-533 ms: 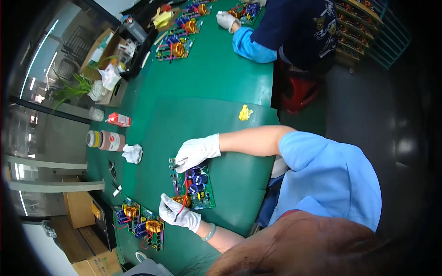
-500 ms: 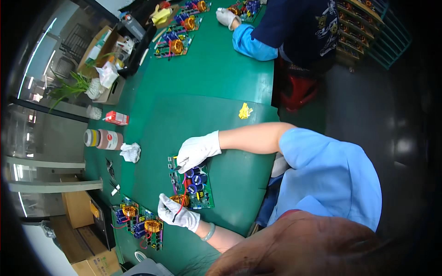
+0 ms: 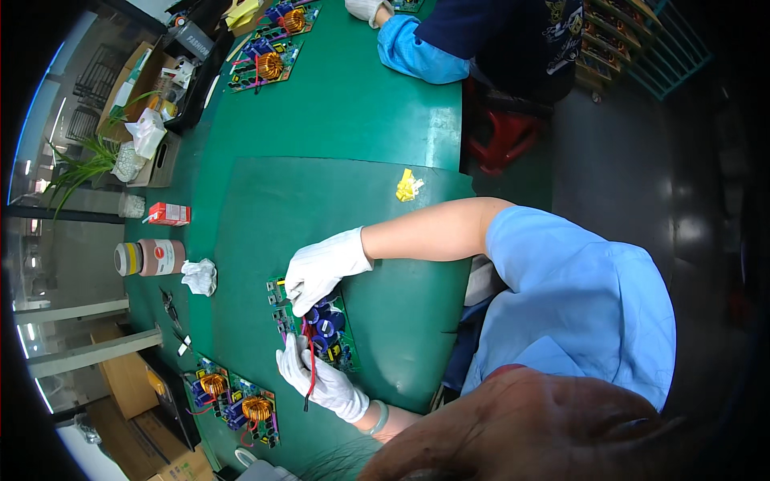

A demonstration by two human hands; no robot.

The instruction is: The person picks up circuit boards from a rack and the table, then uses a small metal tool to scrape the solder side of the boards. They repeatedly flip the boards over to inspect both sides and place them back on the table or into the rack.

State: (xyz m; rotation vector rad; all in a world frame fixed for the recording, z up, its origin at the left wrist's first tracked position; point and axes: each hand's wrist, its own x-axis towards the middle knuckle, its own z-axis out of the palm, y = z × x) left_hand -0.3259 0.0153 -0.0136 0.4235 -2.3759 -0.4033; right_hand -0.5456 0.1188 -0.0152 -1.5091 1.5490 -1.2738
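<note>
A green circuit board lies on the green mat, carrying dark blue capacitors. White gloves cover both my hands. My right hand is over the board's upper end, its fingers pinched together and pointing down at the parts; whatever is between the fingertips is hidden. My left hand, below a pale bracelet, closes round the board's lower end, fingertips at its left edge. A red wire with a dark tip runs from the board across this glove. The lower part of the board is covered by my left hand.
Two more boards with copper coils lie at lower left. Pliers, crumpled tissue, a pink-and-white bottle and a red carton line the left side. Yellow scraps sit on the mat. A co-worker's sleeve is at top.
My left hand has moved up along the board, nearer my right hand, and now covers the copper coil. The red wire hangs straighter over the glove. The whole view has shifted slightly.
</note>
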